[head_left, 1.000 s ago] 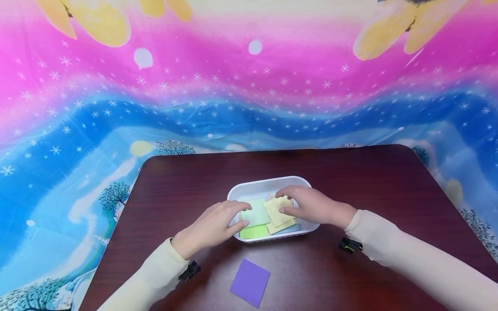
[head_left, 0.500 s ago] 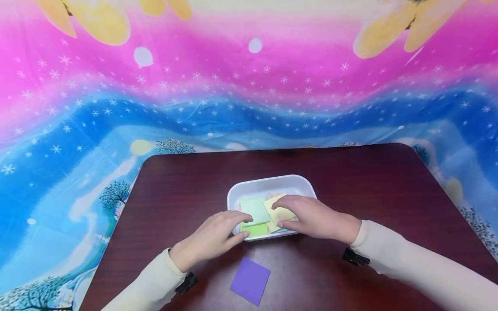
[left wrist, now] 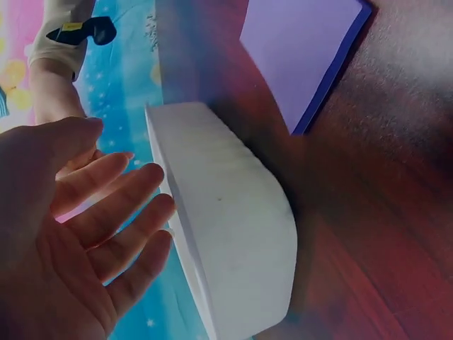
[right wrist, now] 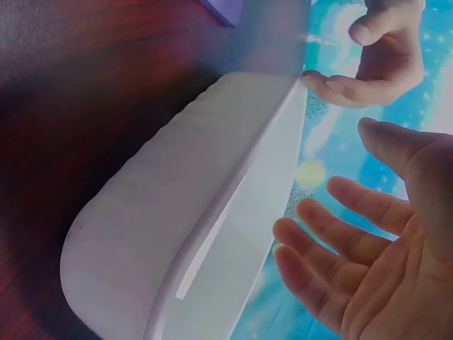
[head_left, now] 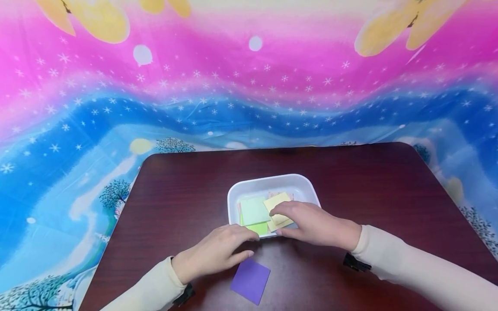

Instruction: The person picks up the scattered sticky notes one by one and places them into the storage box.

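A white plastic tub (head_left: 233,190) stands on the table, holding sticky-note pads: a mint one (head_left: 254,210), a lime green one (head_left: 258,229) and pale yellow ones (head_left: 277,199). My left hand (head_left: 219,248) hovers at the front left rim, fingers extended and holding nothing. Over the tub's front right corner is my right hand (head_left: 317,224), also with nothing in it, its fingers loosely bent in the right wrist view. In front of the tub, a purple sticky-note pad (head_left: 250,283) lies flat, close to my left thumb; its thickness shows in the left wrist view.
The dark reddish-brown table (head_left: 186,185) has rounded far corners. Behind and around it hangs a pink and blue cloth (head_left: 218,73) printed with snowflakes and trees. Black straps (head_left: 355,262) sit at both wrists.
Both hands have drawn back toward the tub's front edge, uncovering more of the pads inside. The left hand has come down near the purple pad, which stays in place.
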A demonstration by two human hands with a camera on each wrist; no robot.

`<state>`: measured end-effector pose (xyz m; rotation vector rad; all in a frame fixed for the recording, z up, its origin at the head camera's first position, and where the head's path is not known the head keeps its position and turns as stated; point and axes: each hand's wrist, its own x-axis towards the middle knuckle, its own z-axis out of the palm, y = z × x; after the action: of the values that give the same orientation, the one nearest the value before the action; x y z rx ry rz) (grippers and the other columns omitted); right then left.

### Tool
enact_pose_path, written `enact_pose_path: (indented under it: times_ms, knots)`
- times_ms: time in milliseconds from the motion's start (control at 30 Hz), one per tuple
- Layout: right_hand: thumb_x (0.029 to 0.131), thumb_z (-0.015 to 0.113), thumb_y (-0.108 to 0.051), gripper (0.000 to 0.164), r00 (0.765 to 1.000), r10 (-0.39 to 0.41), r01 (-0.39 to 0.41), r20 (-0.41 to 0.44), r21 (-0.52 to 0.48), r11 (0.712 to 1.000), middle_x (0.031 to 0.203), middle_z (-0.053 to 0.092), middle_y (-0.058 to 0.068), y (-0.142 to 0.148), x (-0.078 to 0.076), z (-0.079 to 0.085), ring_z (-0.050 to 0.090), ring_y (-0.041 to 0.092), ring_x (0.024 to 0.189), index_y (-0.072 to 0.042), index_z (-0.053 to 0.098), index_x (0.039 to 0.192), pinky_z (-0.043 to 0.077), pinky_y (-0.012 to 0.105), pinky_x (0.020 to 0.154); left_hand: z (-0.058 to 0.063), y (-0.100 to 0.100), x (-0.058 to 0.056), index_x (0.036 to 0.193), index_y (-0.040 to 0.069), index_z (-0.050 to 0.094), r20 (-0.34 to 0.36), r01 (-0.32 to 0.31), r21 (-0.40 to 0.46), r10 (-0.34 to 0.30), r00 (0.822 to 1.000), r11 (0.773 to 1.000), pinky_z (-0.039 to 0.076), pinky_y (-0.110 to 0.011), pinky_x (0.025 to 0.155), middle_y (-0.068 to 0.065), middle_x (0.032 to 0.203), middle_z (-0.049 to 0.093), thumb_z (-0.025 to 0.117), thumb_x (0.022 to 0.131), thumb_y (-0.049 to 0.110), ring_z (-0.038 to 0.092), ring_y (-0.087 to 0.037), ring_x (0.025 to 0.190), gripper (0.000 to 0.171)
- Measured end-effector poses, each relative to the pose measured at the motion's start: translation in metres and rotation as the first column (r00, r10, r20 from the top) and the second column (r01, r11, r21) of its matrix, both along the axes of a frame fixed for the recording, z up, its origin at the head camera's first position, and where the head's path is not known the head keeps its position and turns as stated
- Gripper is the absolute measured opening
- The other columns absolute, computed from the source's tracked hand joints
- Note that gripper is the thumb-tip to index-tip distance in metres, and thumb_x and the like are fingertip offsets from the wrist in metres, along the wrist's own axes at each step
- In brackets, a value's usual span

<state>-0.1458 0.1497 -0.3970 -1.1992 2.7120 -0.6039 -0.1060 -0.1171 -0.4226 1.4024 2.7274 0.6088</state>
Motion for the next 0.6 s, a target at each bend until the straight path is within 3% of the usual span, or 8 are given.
enact_pose_path:
  times_ms: [200, 400, 600]
  knots:
    - [0.086, 0.061, -0.042, 0.041, 1.0, 0.023, -0.023, 0.02, -0.022, 0.999, 0.112, 0.062, -0.009, -0.003, 0.006, -0.001, 0.057, 0.006, 0.103, -0.016, 0.062, 0.118, 0.047, 0.029, 0.086, -0.004, 0.003, 0.007, 0.113, 0.016, 0.063, -0.048, 0.074, 0.014, -0.073, 0.996, 0.997, 0.045, -0.022, 0.088, 0.009, 0.106, 0.065, 0.062, 0.088, 0.029, 0.056, -0.001, 0.101, 0.028]
    - [0.086, 0.062, -0.042, 0.04, 0.999, 0.034, -0.034, 0.011, 0.004, 0.999, 0.112, 0.061, -0.012, -0.005, 0.011, 0.0, 0.057, 0.005, 0.102, -0.018, 0.062, 0.118, 0.047, 0.029, 0.085, -0.016, 0.005, 0.014, 0.115, 0.017, 0.062, 0.045, 0.137, -0.056, -0.135, 0.99, 0.989, 0.044, -0.021, 0.088, 0.01, 0.109, 0.064, 0.064, 0.086, 0.031, 0.054, 0.001, 0.103, 0.033]
    - [0.085, 0.063, -0.04, 0.039, 0.999, 0.048, -0.048, 0.012, 0.018, 0.999, 0.112, 0.061, -0.013, -0.007, 0.014, 0.001, 0.056, 0.002, 0.1, -0.018, 0.063, 0.118, 0.047, 0.028, 0.084, -0.029, 0.006, 0.018, 0.119, 0.018, 0.059, 0.068, 0.129, -0.143, -0.12, 0.99, 0.981, 0.042, -0.024, 0.093, 0.009, 0.117, 0.058, 0.072, 0.077, 0.036, 0.051, -0.005, 0.111, 0.048]
